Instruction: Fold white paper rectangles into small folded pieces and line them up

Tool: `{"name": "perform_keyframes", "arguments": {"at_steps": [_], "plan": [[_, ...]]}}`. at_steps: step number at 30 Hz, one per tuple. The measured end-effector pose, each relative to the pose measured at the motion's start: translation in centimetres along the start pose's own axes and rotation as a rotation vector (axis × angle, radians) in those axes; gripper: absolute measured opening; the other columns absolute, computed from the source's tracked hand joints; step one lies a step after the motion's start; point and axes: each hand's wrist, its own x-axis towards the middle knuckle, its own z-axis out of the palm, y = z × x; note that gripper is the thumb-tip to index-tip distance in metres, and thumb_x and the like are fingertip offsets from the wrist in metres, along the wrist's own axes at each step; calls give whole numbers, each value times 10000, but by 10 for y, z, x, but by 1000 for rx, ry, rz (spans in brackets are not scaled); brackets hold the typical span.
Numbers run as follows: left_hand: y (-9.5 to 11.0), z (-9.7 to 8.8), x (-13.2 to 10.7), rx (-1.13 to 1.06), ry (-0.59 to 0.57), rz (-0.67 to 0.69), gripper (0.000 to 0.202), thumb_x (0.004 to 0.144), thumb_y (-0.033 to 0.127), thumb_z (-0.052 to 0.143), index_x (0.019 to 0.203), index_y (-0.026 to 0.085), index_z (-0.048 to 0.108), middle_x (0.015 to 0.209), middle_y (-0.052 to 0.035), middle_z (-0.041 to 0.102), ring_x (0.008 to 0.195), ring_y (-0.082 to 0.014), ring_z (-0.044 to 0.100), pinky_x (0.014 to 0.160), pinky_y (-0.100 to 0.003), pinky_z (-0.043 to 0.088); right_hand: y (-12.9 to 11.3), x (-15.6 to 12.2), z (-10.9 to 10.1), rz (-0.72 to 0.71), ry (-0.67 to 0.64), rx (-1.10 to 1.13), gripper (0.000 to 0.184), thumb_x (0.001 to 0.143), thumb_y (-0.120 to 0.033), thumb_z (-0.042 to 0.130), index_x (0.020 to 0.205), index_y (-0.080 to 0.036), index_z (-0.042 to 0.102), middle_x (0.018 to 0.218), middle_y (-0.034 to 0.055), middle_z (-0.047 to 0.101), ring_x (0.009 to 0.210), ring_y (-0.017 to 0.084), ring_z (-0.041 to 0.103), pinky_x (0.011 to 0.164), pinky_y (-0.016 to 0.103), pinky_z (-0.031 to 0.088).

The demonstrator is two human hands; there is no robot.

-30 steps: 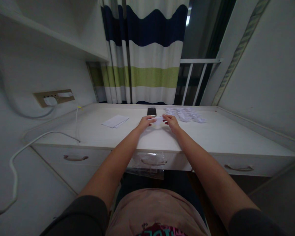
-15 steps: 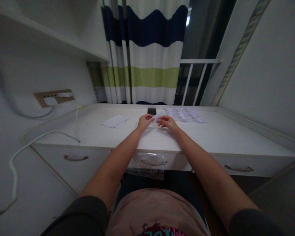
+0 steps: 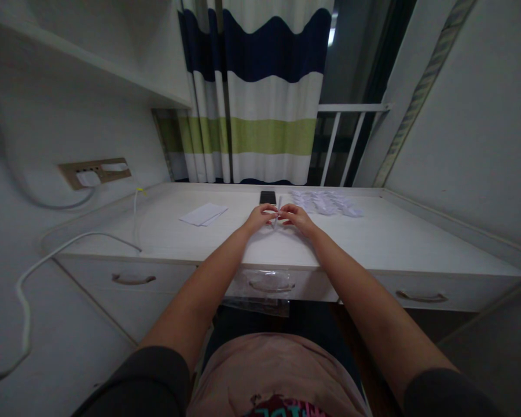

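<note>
Between my two hands a narrow white strip of paper stands nearly upright, seen almost edge-on, just above the white desk. My left hand pinches it from the left side. From the right, the fingertips of my right hand close on the same strip. Behind my left hand lies a small black rectangular object. Flat white paper sheets overlap on the desk to the left. Rows of several small folded white paper pieces lie beyond my right hand.
The white desk has drawers with metal handles along its front. A clear plastic bag hangs over the middle drawer. A white cable lies across the left end, below a wall socket. A striped curtain hangs behind.
The paper strip has turned from a slanted, broad-side view to nearly upright and edge-on. My right fingers have come in against my left fingers on it.
</note>
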Motion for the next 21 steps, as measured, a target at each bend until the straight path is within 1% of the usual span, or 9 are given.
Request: {"name": "perform_keyframes", "arguments": {"at_steps": [3, 7, 13, 17, 21], "plan": [[-2, 0, 1, -10, 3, -12, 219, 594, 230, 712, 770, 148, 611, 902, -45, 631, 761, -141, 594, 589, -228, 461, 2, 1, 0, -16, -3, 19, 315, 563, -431, 731, 695, -191, 575, 726, -8, 630, 681, 126, 604, 602, 249, 486], [-2, 0, 1, 1, 1, -17, 207, 594, 231, 717, 755, 152, 613, 814, -36, 639, 762, -147, 591, 585, -228, 461, 5, 3, -1, -8, -1, 24, 341, 549, -449, 740, 683, -188, 567, 717, -10, 623, 665, 124, 606, 606, 253, 487], [1, 1, -1, -30, 2, -32, 249, 569, 248, 744, 747, 151, 599, 750, -16, 630, 717, -130, 585, 536, -190, 443, 5, 2, -1, -14, 19, 15, 382, 538, -486, 739, 705, -186, 571, 711, -6, 621, 681, 134, 617, 593, 246, 479], [1, 0, -1, -43, 2, -38, 258, 578, 248, 741, 758, 148, 586, 748, -19, 625, 691, -120, 581, 528, -189, 435, 3, 2, 0, -13, 49, 12, 409, 512, -495, 747, 707, -187, 563, 707, -7, 616, 671, 138, 622, 578, 243, 476], [0, 0, 0, -60, -1, -52, 292, 596, 242, 735, 817, 154, 565, 795, -25, 631, 701, -118, 586, 565, -209, 454, 4, 4, 1, -32, 69, -18, 407, 519, -494, 742, 720, -190, 562, 704, -7, 616, 642, 137, 620, 562, 248, 471]]}}
